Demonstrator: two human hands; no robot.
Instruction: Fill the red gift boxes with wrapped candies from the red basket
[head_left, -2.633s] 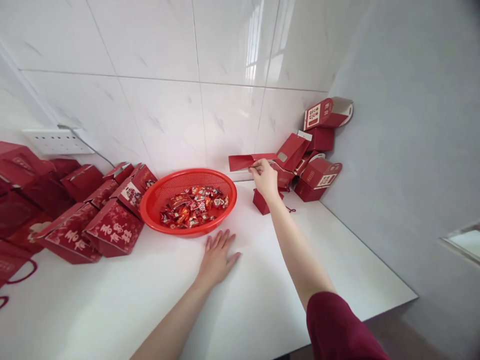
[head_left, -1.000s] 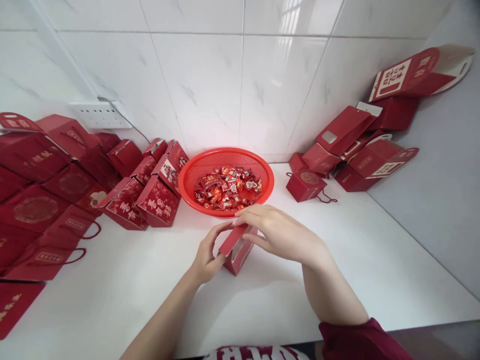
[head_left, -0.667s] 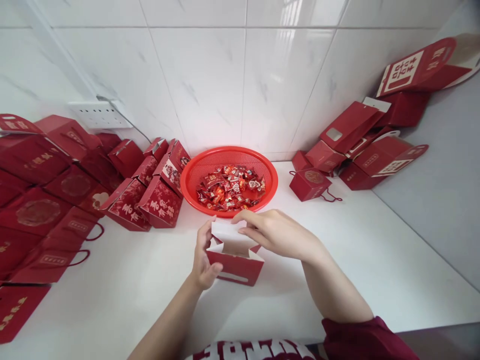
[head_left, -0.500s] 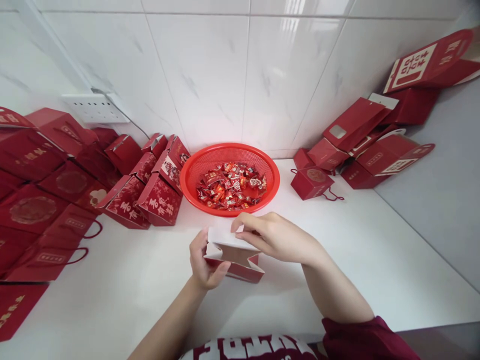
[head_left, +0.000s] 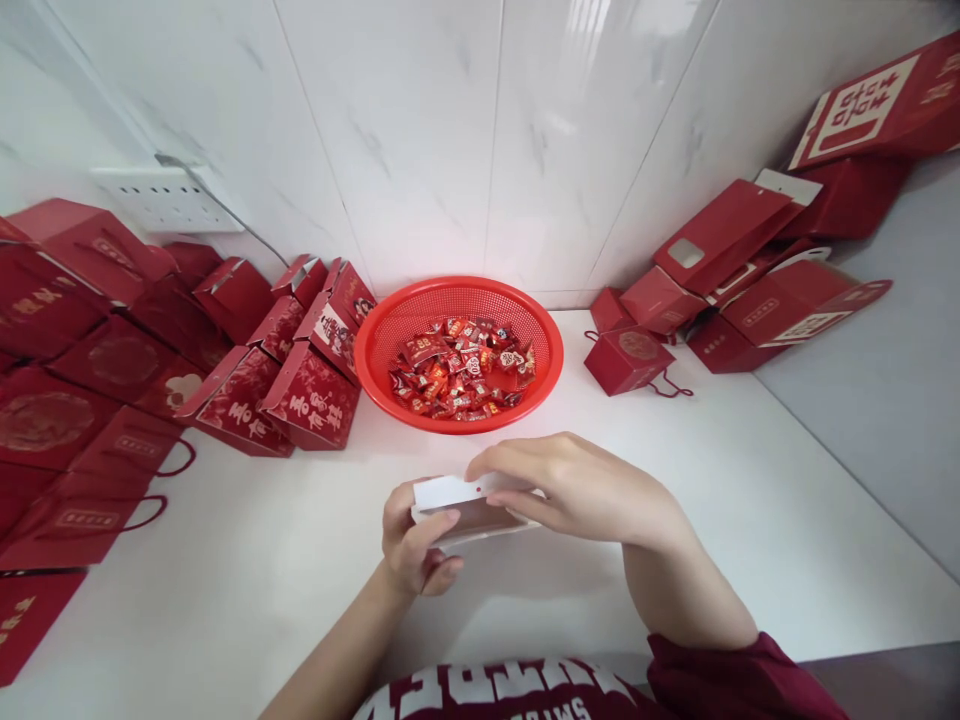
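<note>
The open box, mouth upward, was over the near middle of the white tabletop. At its 9 o'clock end the left hand gripped it, thumb across the rim; at 3, the right hand pinched the white flap. At 12 lay a red basket of wrapped sweets; red boxes stood at 10, more boxes at 2. Behind rose a marbled wall, its socket panel at 10; a grey wall bounded 2 o'clock.

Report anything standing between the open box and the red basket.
Only the right hand partly covers the gap, toward the right end of the open box; nothing else visible stands before the red basket.
</note>
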